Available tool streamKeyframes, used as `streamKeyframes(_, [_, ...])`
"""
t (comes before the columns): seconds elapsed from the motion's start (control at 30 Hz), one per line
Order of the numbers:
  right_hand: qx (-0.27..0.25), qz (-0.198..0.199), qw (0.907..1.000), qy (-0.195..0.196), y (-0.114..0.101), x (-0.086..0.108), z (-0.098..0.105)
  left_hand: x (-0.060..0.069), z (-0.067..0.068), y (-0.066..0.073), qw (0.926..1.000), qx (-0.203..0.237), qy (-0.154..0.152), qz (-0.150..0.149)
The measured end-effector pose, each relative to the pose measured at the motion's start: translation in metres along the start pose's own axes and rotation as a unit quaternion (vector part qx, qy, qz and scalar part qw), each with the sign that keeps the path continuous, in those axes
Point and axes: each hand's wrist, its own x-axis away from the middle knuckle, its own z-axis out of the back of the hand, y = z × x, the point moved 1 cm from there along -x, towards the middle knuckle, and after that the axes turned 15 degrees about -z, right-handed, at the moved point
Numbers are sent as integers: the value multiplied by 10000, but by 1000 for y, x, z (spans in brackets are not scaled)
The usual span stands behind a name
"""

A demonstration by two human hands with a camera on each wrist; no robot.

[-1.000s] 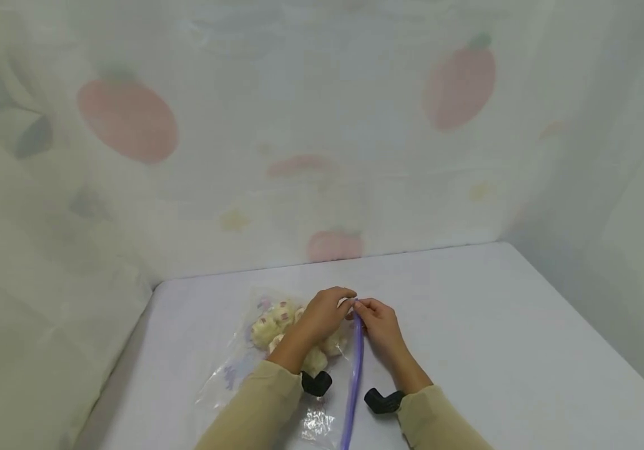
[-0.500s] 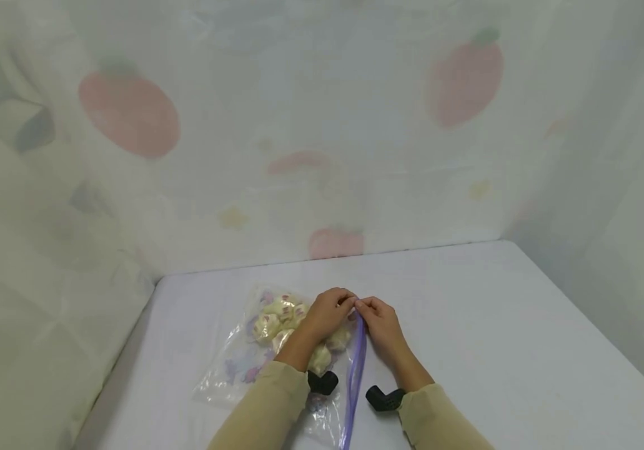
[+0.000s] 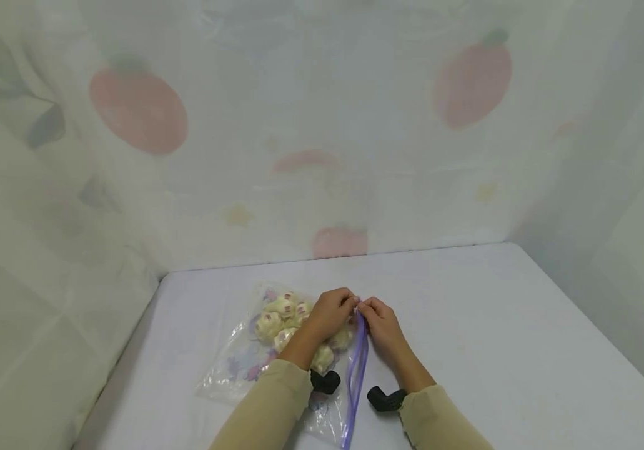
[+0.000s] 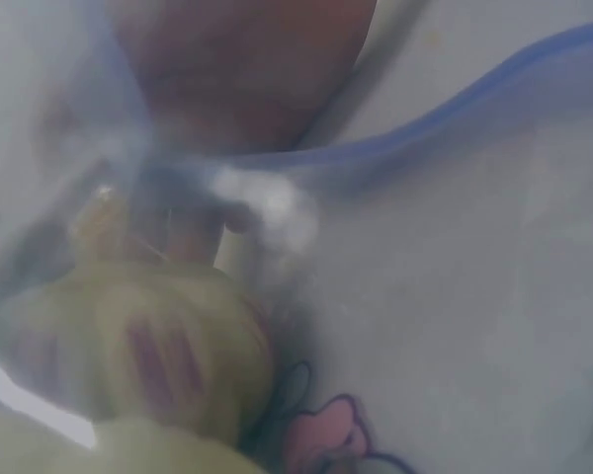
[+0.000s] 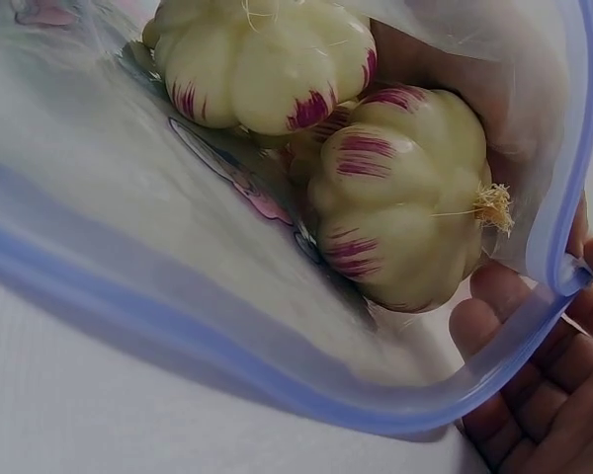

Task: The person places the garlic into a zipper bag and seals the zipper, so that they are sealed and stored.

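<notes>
A clear zip bag (image 3: pixel 232 375) with printed pastel figures lies on the table, its purple zip edge (image 3: pixel 365 350) to the right. Inside are several garlic bulbs (image 3: pixel 268 326), pale with purple streaks. My left hand (image 3: pixel 328 315) reaches across the bag and pinches the zip edge at its far end. Right beside it, my right hand (image 3: pixel 380 322) pinches the same end between thumb and fingers. In the right wrist view the mouth gapes, with two zip strips (image 5: pixel 227 370) apart and a garlic bulb (image 5: pixel 405 197) close to the opening. The left wrist view is blurred.
The white table (image 3: pixel 496 350) extends to the right of the hands. A pale curtain (image 3: pixel 299 112) with fruit prints hangs behind it and at both sides. Black wrist mounts (image 3: pixel 386 399) sit on both wrists near the bag.
The purple zip edge, one band a second ago, has parted into two strips. Both hands stay at its far end with little movement.
</notes>
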Motion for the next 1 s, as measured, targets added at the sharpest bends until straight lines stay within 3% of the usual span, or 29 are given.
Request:
streamKeyframes(0.33, [191, -9, 9998, -84, -9, 5, 0, -2, -2, -2, 9998, -109, 143, -59])
streamKeyframes(0.4, [162, 11, 9998, -89, 1, -2, 0, -2, -2, -1, 9998, -107, 166, -44])
streamKeyframes(0.6, [197, 118, 9995, -231, 4, -3, 0, 0, -1, 2, 9998, 44, 162, 74])
streamKeyframes(0.77, [412, 221, 9985, -270, 3, -3, 1, 0, -1, 1, 9998, 54, 208, 45])
streamKeyframes(1.0, [900, 187, 9958, -40, 1, 0, 0, 0, -2, -1, 9998, 95, 157, 39])
